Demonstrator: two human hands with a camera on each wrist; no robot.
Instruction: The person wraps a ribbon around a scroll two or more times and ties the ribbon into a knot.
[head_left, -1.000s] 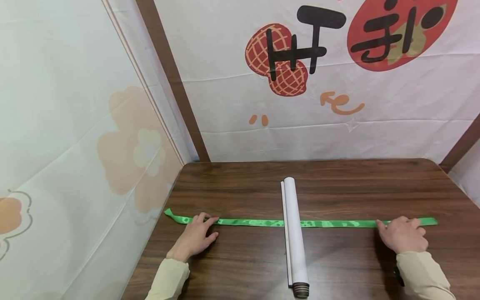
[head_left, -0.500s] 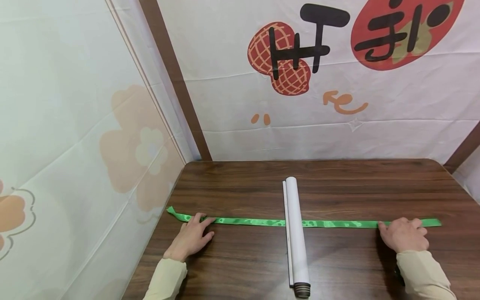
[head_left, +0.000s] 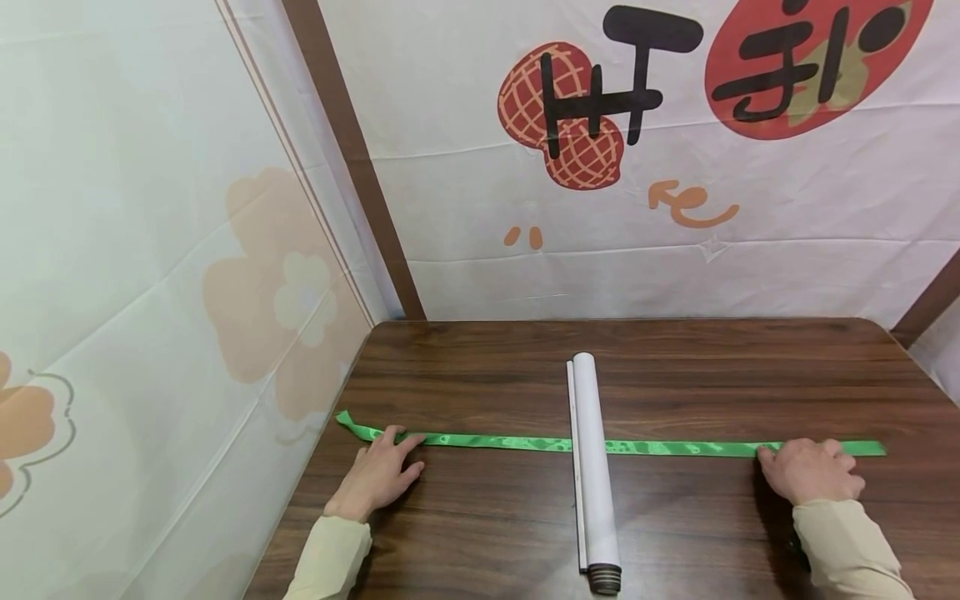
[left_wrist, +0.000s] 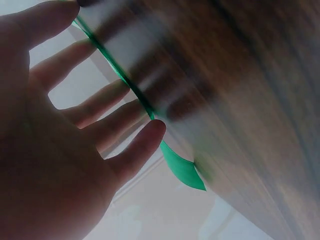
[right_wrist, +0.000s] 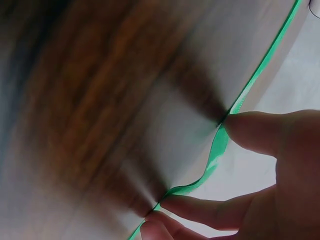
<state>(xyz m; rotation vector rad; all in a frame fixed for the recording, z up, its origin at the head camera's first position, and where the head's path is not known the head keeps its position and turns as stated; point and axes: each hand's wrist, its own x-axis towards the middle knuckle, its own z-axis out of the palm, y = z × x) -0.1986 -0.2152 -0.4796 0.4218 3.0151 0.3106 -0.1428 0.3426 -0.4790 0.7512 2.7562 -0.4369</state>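
Note:
A long green ribbon [head_left: 510,442] lies stretched sideways across the brown table and passes beneath a white roll [head_left: 592,458]. Near its left end, my left hand [head_left: 377,473] rests on the ribbon with fingers spread. In the left wrist view the fingertips [left_wrist: 159,127] touch it, and its twisted end [left_wrist: 182,172] lifts beyond them. My right hand [head_left: 812,471] presses the ribbon near its right end. The right wrist view shows the thumb [right_wrist: 255,131] and fingers apart on the ribbon [right_wrist: 218,142], which buckles up slightly between them.
The white roll lies lengthwise mid-table, with a thin white strip [head_left: 577,467] along its left side and a dark ringed end [head_left: 604,577] near me. Behind the wooden table [head_left: 472,358] hangs a printed white cloth [head_left: 450,208]; another cloth [head_left: 150,208] borders the left side.
The view shifts slightly. My left hand moves a little left along the ribbon, while my right hand stays nearly still on it. The roll keeps its place.

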